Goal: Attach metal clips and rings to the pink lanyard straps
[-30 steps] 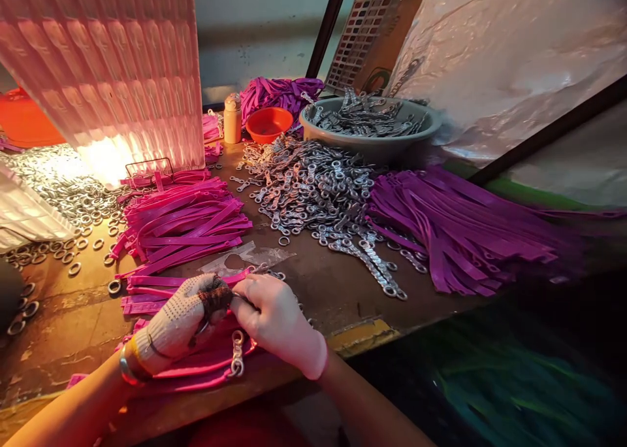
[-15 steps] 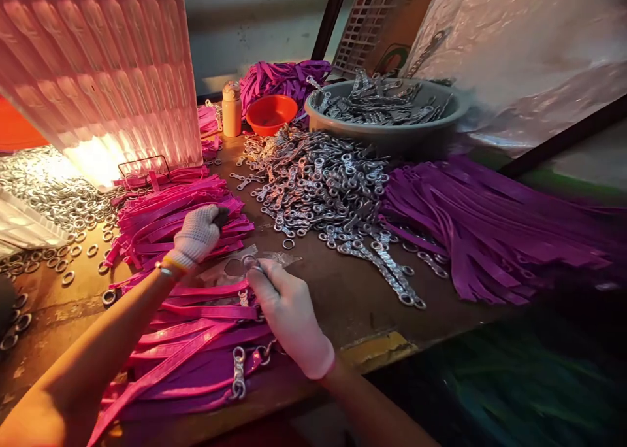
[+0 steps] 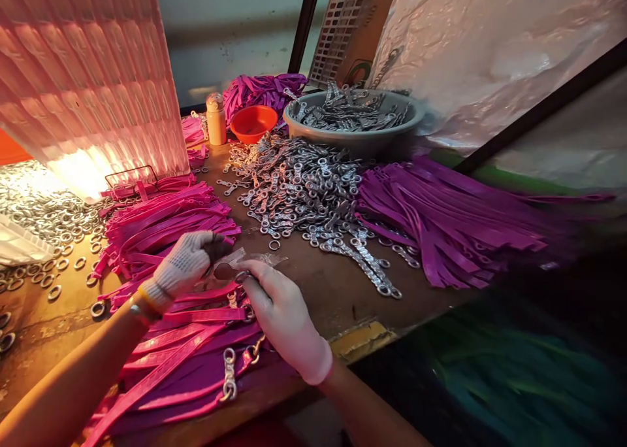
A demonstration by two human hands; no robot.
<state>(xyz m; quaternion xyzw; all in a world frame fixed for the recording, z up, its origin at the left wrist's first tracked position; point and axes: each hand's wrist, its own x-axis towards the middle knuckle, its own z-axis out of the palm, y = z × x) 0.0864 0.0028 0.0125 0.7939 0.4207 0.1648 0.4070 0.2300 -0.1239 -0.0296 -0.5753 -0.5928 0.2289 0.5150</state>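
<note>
My right hand (image 3: 289, 323), in a pale glove, pinches a metal ring (image 3: 241, 276) between thumb and fingertips. My left hand (image 3: 183, 267), in a white knit glove with dark fingertips, is closed beside the near edge of a bundle of pink straps (image 3: 161, 218). What its fingers grip, if anything, I cannot make out. Beneath both hands lie more pink straps (image 3: 171, 352), some with metal links; one double-ring link (image 3: 229, 374) shows at their right end. A scrap of clear plastic (image 3: 272, 259) lies just beyond my right fingertips.
A heap of metal links (image 3: 304, 185) fills the middle, with a grey basin (image 3: 362, 140) of links behind. Purple straps (image 3: 431, 212) spread right. An orange bowl (image 3: 253, 121) and bottle (image 3: 216, 120) stand behind. Loose rings (image 3: 68, 218) lie left by a ribbed translucent panel (image 3: 98, 74).
My left hand has moved back toward me and closer to my right hand. My right hand keeps the ring. The whole view has shifted slightly.
</note>
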